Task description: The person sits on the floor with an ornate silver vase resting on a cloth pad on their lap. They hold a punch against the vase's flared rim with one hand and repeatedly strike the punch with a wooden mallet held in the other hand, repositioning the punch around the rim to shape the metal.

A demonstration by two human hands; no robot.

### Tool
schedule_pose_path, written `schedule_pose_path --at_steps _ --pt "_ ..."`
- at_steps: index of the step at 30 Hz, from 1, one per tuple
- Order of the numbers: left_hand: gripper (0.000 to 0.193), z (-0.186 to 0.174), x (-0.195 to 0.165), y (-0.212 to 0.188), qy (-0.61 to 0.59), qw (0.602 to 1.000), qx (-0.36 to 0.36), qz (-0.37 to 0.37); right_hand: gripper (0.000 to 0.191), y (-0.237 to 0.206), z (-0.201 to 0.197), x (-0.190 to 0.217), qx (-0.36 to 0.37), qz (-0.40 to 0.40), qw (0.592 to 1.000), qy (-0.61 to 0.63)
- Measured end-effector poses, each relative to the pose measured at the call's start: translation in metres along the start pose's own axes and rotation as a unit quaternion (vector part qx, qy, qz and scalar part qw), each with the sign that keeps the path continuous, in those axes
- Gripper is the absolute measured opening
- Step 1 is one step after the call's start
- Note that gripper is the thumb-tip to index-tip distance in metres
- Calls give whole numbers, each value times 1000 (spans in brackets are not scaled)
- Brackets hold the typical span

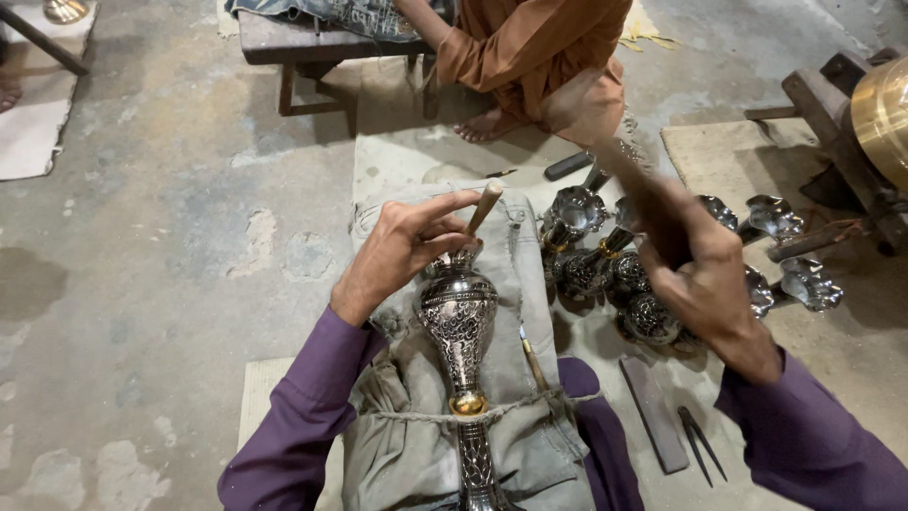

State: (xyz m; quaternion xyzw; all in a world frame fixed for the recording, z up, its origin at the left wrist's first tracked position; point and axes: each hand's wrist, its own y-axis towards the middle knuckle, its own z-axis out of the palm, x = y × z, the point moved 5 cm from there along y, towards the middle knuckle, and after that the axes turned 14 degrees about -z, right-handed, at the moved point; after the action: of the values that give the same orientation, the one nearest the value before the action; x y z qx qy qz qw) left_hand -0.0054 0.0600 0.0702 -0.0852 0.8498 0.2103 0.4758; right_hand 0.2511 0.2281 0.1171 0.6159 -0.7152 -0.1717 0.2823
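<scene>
Engraving in hand. Left hand (402, 248) pinches a wooden-handled chisel (480, 213), fingers pressed together, tip on the upper body of an ornate silver vase (459, 317) lying tied by cord on a cloth pad (397, 445) across the lap. Right hand (705, 274) is raised, blurred, fist closed on a hammer handle (624, 166). Judgement: next blow demands a steady chisel.

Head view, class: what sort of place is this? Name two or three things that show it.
Probably a floor-level metal engraving workshop. The left hand holds a wooden-handled tool on an engraved silver vase tied to a cloth pad; more finished vases and a flat file lie on the floor.
</scene>
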Motion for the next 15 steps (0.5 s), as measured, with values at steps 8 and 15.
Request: schedule_pose_path --at_steps 8,15 --pt "55 0 4 -5 -17 999 -23 14 71 -3 9 -11 159 99 979 -81" --pt "54 -1 10 -11 -34 998 -44 7 75 0 21 -2 223 -96 951 -194"
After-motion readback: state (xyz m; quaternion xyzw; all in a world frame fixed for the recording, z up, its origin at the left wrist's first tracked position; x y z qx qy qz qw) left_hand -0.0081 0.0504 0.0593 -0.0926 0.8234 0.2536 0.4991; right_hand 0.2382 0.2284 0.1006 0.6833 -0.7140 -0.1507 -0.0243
